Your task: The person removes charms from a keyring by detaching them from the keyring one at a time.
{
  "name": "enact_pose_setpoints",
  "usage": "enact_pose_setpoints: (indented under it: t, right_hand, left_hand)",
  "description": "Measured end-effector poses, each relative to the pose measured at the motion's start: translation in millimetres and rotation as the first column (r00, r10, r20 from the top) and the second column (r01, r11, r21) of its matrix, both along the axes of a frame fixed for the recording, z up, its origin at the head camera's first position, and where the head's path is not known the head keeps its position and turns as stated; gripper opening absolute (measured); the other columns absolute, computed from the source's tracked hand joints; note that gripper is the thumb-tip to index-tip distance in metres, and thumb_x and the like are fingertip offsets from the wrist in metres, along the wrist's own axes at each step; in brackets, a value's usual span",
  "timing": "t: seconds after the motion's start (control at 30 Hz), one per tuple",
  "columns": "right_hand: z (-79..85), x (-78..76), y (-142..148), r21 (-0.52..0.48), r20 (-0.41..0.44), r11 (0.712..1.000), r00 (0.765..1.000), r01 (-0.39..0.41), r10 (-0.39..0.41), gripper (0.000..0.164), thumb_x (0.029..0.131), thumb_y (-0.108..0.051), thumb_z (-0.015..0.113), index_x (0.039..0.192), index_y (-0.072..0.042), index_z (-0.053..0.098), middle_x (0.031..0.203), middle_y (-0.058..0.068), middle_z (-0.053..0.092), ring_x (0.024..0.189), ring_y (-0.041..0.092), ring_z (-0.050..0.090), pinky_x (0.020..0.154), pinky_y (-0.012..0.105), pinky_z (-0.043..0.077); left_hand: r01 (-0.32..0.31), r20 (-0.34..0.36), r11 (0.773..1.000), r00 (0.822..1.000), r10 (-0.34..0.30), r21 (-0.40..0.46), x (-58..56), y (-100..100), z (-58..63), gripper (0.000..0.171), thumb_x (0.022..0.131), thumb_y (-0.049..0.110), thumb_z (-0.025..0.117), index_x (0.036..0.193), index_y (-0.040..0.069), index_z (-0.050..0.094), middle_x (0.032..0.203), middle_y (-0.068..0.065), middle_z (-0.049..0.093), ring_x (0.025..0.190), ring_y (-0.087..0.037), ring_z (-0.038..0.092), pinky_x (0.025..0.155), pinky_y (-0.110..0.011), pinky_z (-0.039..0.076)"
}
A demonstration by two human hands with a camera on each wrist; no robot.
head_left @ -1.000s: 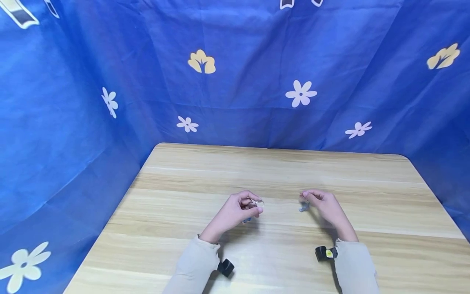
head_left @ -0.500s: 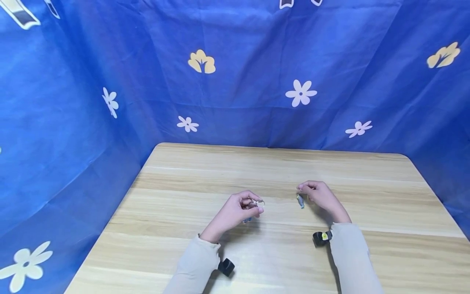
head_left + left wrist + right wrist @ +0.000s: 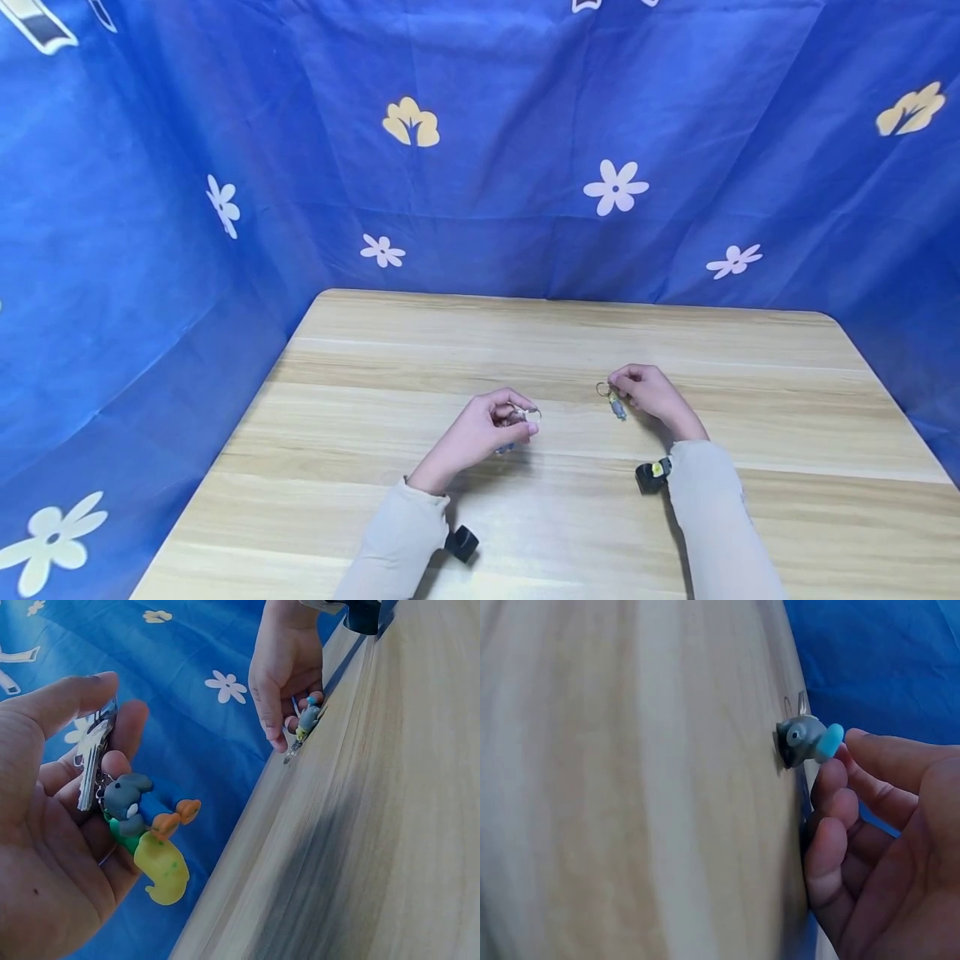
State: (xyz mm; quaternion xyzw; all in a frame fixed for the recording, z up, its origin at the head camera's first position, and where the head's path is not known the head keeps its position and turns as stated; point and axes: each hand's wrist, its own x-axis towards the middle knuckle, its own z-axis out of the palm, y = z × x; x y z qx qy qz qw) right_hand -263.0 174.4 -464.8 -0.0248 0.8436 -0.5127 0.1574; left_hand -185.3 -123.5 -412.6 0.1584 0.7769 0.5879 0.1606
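Note:
My left hand (image 3: 483,429) is raised over the table and grips a keychain. In the left wrist view, thumb and fingers close round its silver keys (image 3: 91,761), and a soft elephant figure (image 3: 127,796) in blue with orange feet and a yellow part dangles below. A metal ring (image 3: 534,414) sticks out past the fingertips. My right hand (image 3: 647,390) is low at the table, beside a second keychain (image 3: 617,406) with a small grey figure. In the right wrist view, the fingertips are right at the cyan end of this grey figure (image 3: 799,740). Its ring (image 3: 602,389) shows left of the hand.
A light wood table (image 3: 420,350) fills the lower area. Blue cloth (image 3: 487,167) with white and yellow prints hangs behind it and at the sides. Black wrist cameras are strapped at the left sleeve (image 3: 401,533) and the right sleeve (image 3: 720,508).
The right hand has moved forward and slightly left with the grey keychain, which now lies by the fingertips with its ring showing. The left hand has stayed in place.

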Motion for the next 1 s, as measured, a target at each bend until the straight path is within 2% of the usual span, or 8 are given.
enact_pose_setpoints:
  t: [0.2, 0.33, 0.47, 0.6, 0.77, 0.9, 1.0]
  right_hand:
    - [-1.5, 1.6, 2.7, -0.008, -0.014, 1.0, 1.0, 0.025, -0.026, 0.03, 0.099, -0.013, 0.049, 0.115, 0.01, 0.059, 0.081, 0.004, 0.058, 0.066, 0.01, 0.049, 0.058, 0.021, 0.046]
    - [-3.1, 2.3, 5.2, -0.014, -0.014, 0.999, 0.999, 0.047, -0.047, 0.03, 0.099, -0.013, 0.048, 0.117, 0.009, 0.059, 0.084, 0.004, 0.06, 0.069, 0.01, 0.051, 0.059, 0.021, 0.047]
    - [-3.5, 3.8, 8.2, -0.034, -0.011, 0.997, 0.998, 0.068, -0.068, 0.031, 0.098, -0.012, 0.047, 0.118, 0.008, 0.058, 0.086, 0.003, 0.059, 0.069, 0.009, 0.051, 0.06, 0.02, 0.049]
    - [-2.7, 10.6, 9.3, -0.151, 0.007, 0.985, 0.996, 0.089, -0.089, 0.033, 0.099, -0.012, 0.048, 0.123, 0.011, 0.052, 0.093, 0.003, 0.059, 0.072, 0.007, 0.054, 0.065, 0.018, 0.051]
    - [1.3, 25.9, 4.0, -0.307, 0.046, 0.945, 0.994, 0.112, -0.103, 0.038, 0.1, -0.011, 0.046, 0.129, 0.014, 0.043, 0.098, 0.001, 0.054, 0.078, 0.004, 0.054, 0.071, 0.015, 0.052]
    - [5.2, 38.2, -3.5, -0.376, 0.034, 0.923, 0.997, 0.077, -0.069, 0.039, 0.1, -0.009, 0.045, 0.13, 0.016, 0.04, 0.101, 0.005, 0.051, 0.08, 0.005, 0.056, 0.074, 0.016, 0.053]
    - [7.6, 45.7, -9.8, -0.419, 0.014, 0.907, 0.999, 0.048, -0.046, 0.04, 0.099, -0.008, 0.046, 0.129, 0.018, 0.039, 0.103, 0.01, 0.052, 0.082, 0.007, 0.058, 0.076, 0.018, 0.054]
  left_hand:
    - [-0.01, -0.015, 0.999, 1.0, 0.01, -0.052, -0.7, 1.5, -0.9, 0.025, 0.087, 0.019, 0.071, 0.109, 0.009, 0.065, 0.07, 0.003, 0.059, 0.062, -0.008, 0.054, 0.058, -0.019, 0.043]
    - [-0.004, -0.006, 0.998, 1.0, 0.004, -0.057, -0.2, 2.2, -0.5, 0.025, 0.087, 0.019, 0.07, 0.11, 0.009, 0.065, 0.072, 0.004, 0.058, 0.06, -0.009, 0.049, 0.054, -0.019, 0.042]
    - [-0.007, -0.016, 0.998, 1.0, 0.006, -0.068, 0.5, 2.6, 0.6, 0.027, 0.085, 0.02, 0.071, 0.111, 0.01, 0.066, 0.078, 0.001, 0.061, 0.067, -0.009, 0.053, 0.059, -0.02, 0.045]
    - [-0.01, -0.029, 0.996, 1.0, 0.008, -0.087, 1.8, 3.7, 0.6, 0.03, 0.084, 0.022, 0.073, 0.112, 0.011, 0.067, 0.083, -0.001, 0.063, 0.072, -0.009, 0.055, 0.064, -0.021, 0.047]
    - [0.013, -0.02, 0.996, 1.0, -0.015, -0.084, 3.4, 5.1, -0.8, 0.032, 0.086, 0.02, 0.073, 0.116, 0.009, 0.067, 0.083, 0.001, 0.063, 0.069, -0.009, 0.053, 0.061, -0.021, 0.047]
    - [0.039, -0.024, 0.996, 0.999, -0.041, -0.078, 3.9, 5.2, -4.5, 0.034, 0.087, 0.019, 0.071, 0.119, 0.009, 0.066, 0.078, -0.001, 0.061, 0.063, -0.013, 0.051, 0.056, -0.026, 0.048]
    - [0.065, -0.043, 0.995, 0.997, -0.068, -0.069, 3.5, 5.1, -8.0, 0.036, 0.089, 0.018, 0.069, 0.123, 0.007, 0.064, 0.078, -0.011, 0.064, 0.061, -0.02, 0.054, 0.055, -0.031, 0.049]
